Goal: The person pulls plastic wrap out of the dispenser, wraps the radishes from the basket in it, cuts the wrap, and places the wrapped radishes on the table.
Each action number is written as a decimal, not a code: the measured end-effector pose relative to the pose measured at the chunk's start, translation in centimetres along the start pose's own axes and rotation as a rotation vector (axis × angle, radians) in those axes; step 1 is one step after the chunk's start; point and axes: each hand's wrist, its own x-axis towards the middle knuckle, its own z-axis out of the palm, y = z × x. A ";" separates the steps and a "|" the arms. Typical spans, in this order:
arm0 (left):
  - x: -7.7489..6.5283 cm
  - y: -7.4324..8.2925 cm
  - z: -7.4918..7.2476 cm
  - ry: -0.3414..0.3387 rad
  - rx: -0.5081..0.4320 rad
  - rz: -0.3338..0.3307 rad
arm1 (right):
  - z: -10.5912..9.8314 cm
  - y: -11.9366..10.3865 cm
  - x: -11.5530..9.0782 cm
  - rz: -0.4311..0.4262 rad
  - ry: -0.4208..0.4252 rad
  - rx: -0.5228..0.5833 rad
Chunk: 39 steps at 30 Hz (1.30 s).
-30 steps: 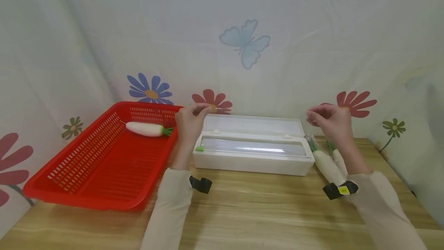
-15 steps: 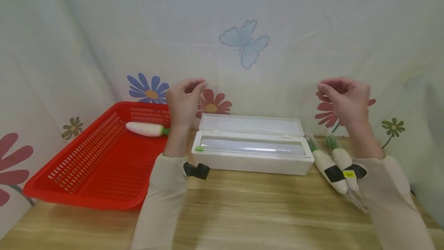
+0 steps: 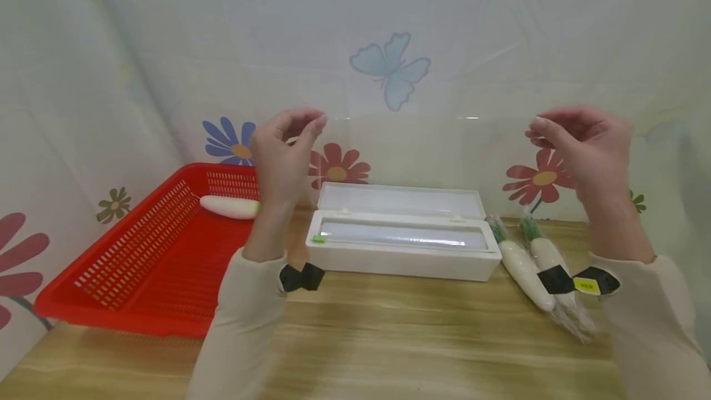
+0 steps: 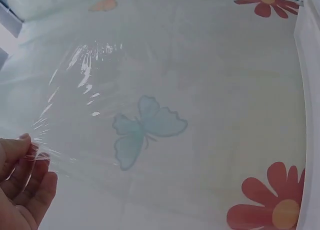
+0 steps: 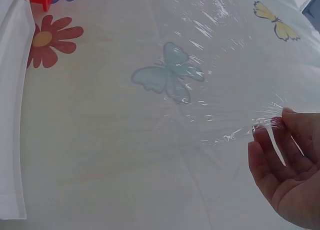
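A clear sheet of plastic wrap [image 4: 86,65] is stretched between my two raised hands, its creases catching the light. My left hand [image 3: 283,153] pinches one corner between thumb and fingers. The opposite corner is pinched by my right hand [image 3: 594,153], where creases in the wrap [image 5: 227,137] fan out from the fingertips. Below and between the hands stands a white wrap dispenser box [image 3: 402,261], lid raised, with the roll [image 3: 400,235] inside and a small green slider [image 3: 318,239] at its left end.
A red plastic basket [image 3: 133,324] on the left holds one white radish [image 3: 229,206], its leafy end hidden behind my left hand. Two film-wrapped radishes [image 3: 522,270] lie right of the box. A printed curtain [image 3: 472,48] hangs behind the wooden table [image 3: 389,338].
Both hands have risen from near the box and moved farther apart, drawing the wrap up and wide. The box, basket and radishes have stayed in place.
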 end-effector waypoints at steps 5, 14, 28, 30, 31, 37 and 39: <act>-2.3 1.1 -2.1 -0.147 -0.037 -0.007 | -2.4 -0.4 -2.8 -0.031 -0.195 0.131; -6.5 -0.1 -7.4 -0.650 -0.319 -0.089 | -5.9 1.1 -8.4 -0.076 -0.713 0.268; -14.1 -4.6 -10.4 -1.335 -0.502 -0.350 | -6.3 6.6 -16.5 0.308 -1.131 0.405; -14.9 -5.3 -10.5 -1.362 -0.501 -0.340 | -6.3 7.2 -17.4 0.347 -1.131 0.392; -15.3 -5.6 -10.6 -1.372 -0.494 -0.345 | -6.2 7.5 -17.8 0.354 -1.134 0.389; -16.9 -7.1 -10.6 -1.420 -0.372 -0.425 | -5.8 9.5 -19.9 0.305 -1.163 0.358; -17.3 -7.5 -10.5 -1.439 -0.336 -0.437 | -5.7 10.0 -20.4 0.284 -1.174 0.342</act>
